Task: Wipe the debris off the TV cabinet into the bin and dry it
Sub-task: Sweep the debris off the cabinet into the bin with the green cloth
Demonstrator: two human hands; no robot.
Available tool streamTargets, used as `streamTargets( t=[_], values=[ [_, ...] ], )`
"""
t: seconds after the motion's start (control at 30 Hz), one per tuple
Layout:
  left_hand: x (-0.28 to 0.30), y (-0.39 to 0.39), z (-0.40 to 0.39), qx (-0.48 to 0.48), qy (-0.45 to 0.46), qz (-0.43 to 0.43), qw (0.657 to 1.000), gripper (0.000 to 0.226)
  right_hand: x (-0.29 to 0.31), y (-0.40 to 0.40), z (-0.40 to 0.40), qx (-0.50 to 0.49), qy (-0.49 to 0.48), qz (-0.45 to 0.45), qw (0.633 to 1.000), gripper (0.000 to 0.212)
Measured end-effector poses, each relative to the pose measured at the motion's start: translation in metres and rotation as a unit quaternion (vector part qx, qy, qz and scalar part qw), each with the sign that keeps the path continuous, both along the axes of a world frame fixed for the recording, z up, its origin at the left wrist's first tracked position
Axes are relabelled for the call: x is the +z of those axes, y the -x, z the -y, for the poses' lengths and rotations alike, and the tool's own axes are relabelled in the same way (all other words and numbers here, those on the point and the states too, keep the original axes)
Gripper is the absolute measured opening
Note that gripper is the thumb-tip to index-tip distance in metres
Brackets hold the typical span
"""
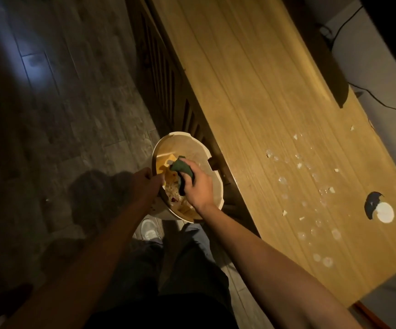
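Debris [311,184], pale crumbs and wet droplets, lies scattered on the wooden TV cabinet [251,91], well to the right of both hands. Right hand [198,186] is closed around a dark green cloth [182,173], holding it over the open mouth of the cream bin [216,186], which sits just beside the cabinet's front edge with scraps inside. Left hand [144,178] has its fingers curled over the bin's left rim, gripping it.

Dark green cloth [182,173] at centre; cream bin [212,176] with yellowish scraps; honey-brown, straight-grained TV cabinet top [251,91] at right, flecked with white debris [311,186]; grey wood-patterned floor [61,103] at left.
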State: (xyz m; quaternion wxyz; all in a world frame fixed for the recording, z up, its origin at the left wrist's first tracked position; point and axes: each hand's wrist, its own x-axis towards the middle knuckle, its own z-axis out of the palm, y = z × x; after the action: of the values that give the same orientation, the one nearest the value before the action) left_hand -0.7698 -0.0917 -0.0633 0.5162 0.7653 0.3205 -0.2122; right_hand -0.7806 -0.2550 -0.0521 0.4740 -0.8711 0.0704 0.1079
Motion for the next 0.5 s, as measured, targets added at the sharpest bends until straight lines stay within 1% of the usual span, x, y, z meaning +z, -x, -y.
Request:
streamTargets(
  t=[0.1, 0.2, 0.33, 0.37, 0.43, 0.5],
  values=[
    [0.0, 0.004, 0.002, 0.006, 0.018, 0.004, 1.0, 0.011, 0.005, 0.004, 0.016, -0.027, 0.014, 0.014, 0.999, 0.038],
    [0.0, 0.008, 0.009, 0.015, 0.01, 0.007, 1.0, 0.005, 0.015, -0.003, 0.045, -0.053, -0.001, 0.031, 0.998, 0.035],
    [-0.006, 0.015, 0.017, 0.03, -0.009, 0.014, 0.999, 0.017, 0.032, -0.022, 0.094, -0.125, -0.013, 0.058, 0.99, 0.03],
    [-0.008, 0.016, 0.018, 0.032, -0.013, 0.011, 0.999, 0.017, 0.036, -0.028, 0.108, -0.142, -0.013, 0.065, 0.988, 0.03],
    [-0.013, 0.018, 0.019, 0.029, -0.023, 0.002, 0.999, 0.015, 0.044, -0.041, 0.138, -0.167, 0.001, 0.067, 0.984, 0.032],
    [-0.016, 0.02, 0.024, 0.014, -0.046, -0.005, 0.999, 0.015, 0.049, -0.055, 0.173, -0.183, 0.037, 0.078, 0.979, 0.034]
  ],
)
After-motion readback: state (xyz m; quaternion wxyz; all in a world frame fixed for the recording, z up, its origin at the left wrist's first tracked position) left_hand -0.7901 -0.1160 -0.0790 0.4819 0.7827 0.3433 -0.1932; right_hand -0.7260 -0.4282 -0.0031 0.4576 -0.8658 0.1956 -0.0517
